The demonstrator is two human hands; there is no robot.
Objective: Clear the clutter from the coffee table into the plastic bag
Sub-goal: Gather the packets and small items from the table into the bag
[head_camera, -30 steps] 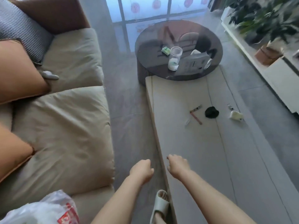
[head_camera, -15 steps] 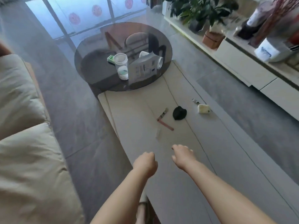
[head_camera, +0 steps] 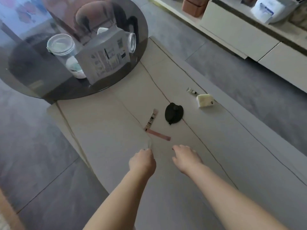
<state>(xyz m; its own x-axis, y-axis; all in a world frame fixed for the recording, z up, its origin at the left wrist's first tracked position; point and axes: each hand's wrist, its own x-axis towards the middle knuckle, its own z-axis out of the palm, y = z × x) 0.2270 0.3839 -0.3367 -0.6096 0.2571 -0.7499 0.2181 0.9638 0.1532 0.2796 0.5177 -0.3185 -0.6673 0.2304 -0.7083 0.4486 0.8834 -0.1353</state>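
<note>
On the long pale coffee table (head_camera: 232, 146) lie a clear wrapper (head_camera: 149, 144), a pink strip (head_camera: 158, 134), a patterned sachet strip (head_camera: 151, 119), a black rounded object (head_camera: 174, 113), a cream box (head_camera: 204, 100) and a small tube (head_camera: 192, 91). My left hand (head_camera: 142, 161) hovers with curled fingers, its knuckles at the near end of the clear wrapper; no grip on it shows. My right hand (head_camera: 186, 156) reaches forward with loosely bent fingers, holding nothing, just short of the pink strip. The plastic bag is out of view.
A round dark glass table (head_camera: 49, 83) overlaps the far end and carries a clear jar (head_camera: 62, 47), a printed carton (head_camera: 106, 57) and a jar lying on its side (head_camera: 132, 42). A low white cabinet (head_camera: 249, 35) runs along the right. Grey floor surrounds the table.
The view has swung right and moved closer; the sofa and bag have left the frame. Both hands have advanced over the table towards the clutter, the left reaching the clear wrapper.
</note>
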